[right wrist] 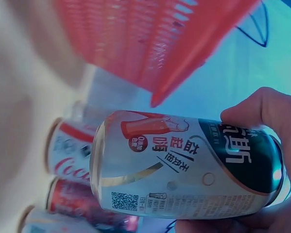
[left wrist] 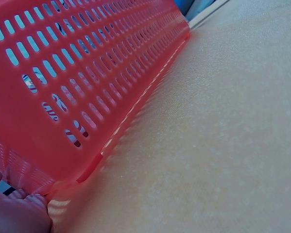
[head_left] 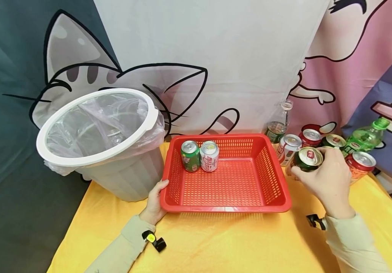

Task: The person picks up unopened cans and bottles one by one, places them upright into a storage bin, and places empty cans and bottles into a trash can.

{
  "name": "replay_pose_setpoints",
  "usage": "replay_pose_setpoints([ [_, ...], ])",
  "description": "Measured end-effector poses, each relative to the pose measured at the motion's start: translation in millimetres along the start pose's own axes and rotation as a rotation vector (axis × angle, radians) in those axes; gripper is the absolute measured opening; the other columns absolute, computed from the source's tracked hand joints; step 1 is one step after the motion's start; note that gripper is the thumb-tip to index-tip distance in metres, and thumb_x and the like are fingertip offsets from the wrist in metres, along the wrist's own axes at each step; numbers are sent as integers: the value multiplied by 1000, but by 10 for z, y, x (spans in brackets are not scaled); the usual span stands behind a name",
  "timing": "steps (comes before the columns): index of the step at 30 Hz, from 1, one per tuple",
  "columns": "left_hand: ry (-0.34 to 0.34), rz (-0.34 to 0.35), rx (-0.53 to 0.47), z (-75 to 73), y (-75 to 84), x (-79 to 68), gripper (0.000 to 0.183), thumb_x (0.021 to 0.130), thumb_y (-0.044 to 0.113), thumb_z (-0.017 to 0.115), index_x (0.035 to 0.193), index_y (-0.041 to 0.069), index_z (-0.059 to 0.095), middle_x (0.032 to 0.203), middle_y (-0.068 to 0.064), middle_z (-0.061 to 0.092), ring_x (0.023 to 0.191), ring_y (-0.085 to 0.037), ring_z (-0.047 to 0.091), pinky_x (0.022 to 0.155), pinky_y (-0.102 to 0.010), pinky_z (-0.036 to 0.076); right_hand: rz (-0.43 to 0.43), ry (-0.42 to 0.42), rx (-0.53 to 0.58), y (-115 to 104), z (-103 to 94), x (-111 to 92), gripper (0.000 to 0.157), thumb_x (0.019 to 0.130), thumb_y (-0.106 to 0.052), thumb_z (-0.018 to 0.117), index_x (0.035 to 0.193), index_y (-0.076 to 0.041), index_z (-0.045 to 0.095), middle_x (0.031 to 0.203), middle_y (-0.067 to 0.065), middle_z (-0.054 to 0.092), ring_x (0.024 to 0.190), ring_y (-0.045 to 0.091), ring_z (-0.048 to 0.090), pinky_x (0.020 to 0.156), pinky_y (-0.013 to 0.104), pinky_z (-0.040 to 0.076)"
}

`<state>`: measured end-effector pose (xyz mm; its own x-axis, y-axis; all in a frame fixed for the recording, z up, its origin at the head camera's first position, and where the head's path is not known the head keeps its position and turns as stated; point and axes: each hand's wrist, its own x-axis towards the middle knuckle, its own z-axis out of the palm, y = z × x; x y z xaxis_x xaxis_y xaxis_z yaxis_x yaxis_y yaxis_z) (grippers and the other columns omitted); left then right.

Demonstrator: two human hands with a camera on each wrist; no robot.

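Note:
My left hand [head_left: 155, 203] grips the front left corner of a red plastic basket [head_left: 224, 209], its thumb over the rim. In the left wrist view, my fingers [left wrist: 19, 208] curl against the basket's slotted side [left wrist: 82, 63]. Inside the basket, a green can [head_left: 190, 156] and a white Coca-Cola can [head_left: 209, 156] stand upright side by side at the back left. To the right of the basket, my right hand [head_left: 332, 180] holds a green-and-white drink can [right wrist: 184, 167] between thumb and fingers near its top.
Around the right hand stand a white can [head_left: 288, 148], a red can [head_left: 310, 138], a dark can [head_left: 333, 141], a red-orange can [head_left: 360, 166], a green bottle [head_left: 366, 137] and a clear bottle [head_left: 277, 123]. At left is a grey bin [head_left: 127, 178] with a plastic liner.

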<state>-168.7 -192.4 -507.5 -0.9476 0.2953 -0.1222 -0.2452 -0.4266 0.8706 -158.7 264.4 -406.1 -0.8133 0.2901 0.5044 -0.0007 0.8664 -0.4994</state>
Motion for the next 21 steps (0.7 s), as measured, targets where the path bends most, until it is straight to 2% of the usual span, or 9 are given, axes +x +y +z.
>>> replay_pose_setpoints([
  [8, -10, 2, 10, -3, 5, -6, 54, 102, 33, 38, 153, 17, 26, 138, -8, 52, 119, -23, 57, 98, -38, 54, -29, 21, 47, -257, -165, 90, 74, 60, -28, 90, 121, 5, 62, 112, 26, 62, 106, 45, 57, 82, 64, 41],
  [14, -5, 5, 11, -4, 8, -11, 53, 102, 32, 37, 152, 18, 27, 137, -7, 53, 119, -22, 58, 98, -38, 54, -53, -19, 123, -510, -261, 180, 68, 65, -23, 89, 123, 0, 64, 112, 22, 64, 105, 41, 57, 83, 51, 38],
  [21, -1, -6, 19, -4, 4, -13, 55, 102, 33, 36, 154, 17, 24, 138, -7, 52, 120, -22, 57, 99, -38, 54, -94, -58, 165, -807, -210, 282, 64, 66, -24, 89, 119, -1, 64, 111, 19, 66, 100, 38, 60, 83, 49, 40],
])
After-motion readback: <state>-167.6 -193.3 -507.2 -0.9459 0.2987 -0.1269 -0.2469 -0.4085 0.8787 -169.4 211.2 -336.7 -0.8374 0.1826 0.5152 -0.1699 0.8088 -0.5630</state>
